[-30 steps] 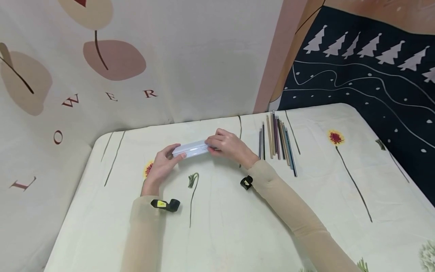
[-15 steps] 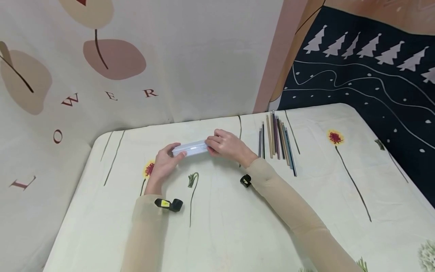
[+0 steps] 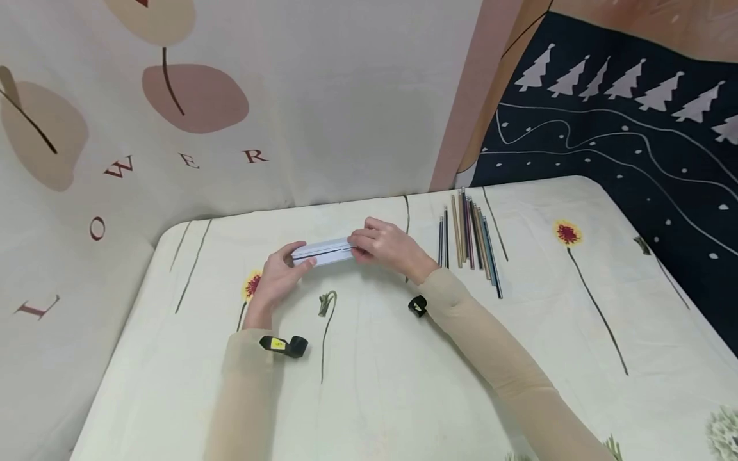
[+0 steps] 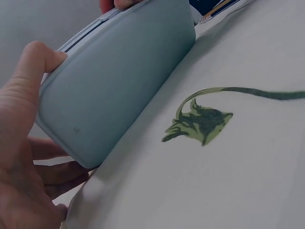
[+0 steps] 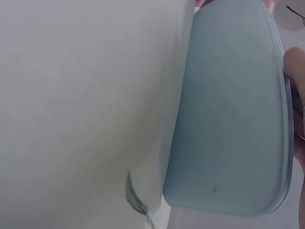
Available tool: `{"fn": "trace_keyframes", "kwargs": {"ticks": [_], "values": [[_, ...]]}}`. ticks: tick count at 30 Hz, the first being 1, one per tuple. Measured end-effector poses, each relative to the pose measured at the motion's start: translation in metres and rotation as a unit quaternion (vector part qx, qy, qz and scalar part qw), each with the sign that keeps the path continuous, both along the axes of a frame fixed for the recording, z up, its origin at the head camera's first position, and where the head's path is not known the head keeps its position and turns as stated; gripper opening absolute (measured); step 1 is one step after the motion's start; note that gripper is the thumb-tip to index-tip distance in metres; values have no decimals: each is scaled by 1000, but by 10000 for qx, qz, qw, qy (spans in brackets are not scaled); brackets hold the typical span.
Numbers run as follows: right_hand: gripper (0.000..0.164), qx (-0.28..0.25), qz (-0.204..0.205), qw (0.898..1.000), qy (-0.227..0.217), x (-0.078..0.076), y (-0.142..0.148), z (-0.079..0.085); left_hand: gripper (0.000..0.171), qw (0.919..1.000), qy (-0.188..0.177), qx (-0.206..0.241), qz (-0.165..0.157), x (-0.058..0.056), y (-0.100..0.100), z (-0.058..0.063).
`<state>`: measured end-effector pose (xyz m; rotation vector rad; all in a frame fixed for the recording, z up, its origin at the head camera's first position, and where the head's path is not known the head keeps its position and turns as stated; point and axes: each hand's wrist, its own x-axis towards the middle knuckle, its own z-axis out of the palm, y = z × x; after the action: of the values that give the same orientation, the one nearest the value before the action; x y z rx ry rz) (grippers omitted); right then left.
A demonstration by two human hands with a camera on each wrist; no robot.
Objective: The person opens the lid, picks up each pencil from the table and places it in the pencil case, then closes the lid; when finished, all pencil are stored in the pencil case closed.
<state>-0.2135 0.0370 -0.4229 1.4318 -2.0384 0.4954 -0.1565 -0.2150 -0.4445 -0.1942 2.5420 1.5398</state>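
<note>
A light blue pencil case stands upright on the patterned cloth, a thin dark slit along its top side. The left hand grips its left end, thumb over the near upper edge. In the left wrist view, that thumb presses the rim of the case, with other fingers round its end. The right hand pinches at the top of the right end. The right wrist view shows the smooth side of the case and part of the right hand at its edge. What lies inside is hidden.
Several pencils lie loosely grouped right of the right hand, towards the table's back edge. The white cloth has printed flowers. A pale wall hanging stands behind, with a dark one at the right.
A dark slit now shows along the top of the pencil case, where a pale shiny strip was before. Both hands and the case stay almost in place.
</note>
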Motion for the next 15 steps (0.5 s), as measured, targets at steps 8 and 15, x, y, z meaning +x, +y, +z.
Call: {"fn": "trace_keyframes", "kwargs": {"ticks": [8,15], "values": [[17,-344,-311,9925,-1127,-5,7,3,78,9981,169,183,-557,3,-11,-8],[22,-547,-440,9724,-2223,-11,25,-1,83,9954,230,587,-722,10,-12,-1]]}}
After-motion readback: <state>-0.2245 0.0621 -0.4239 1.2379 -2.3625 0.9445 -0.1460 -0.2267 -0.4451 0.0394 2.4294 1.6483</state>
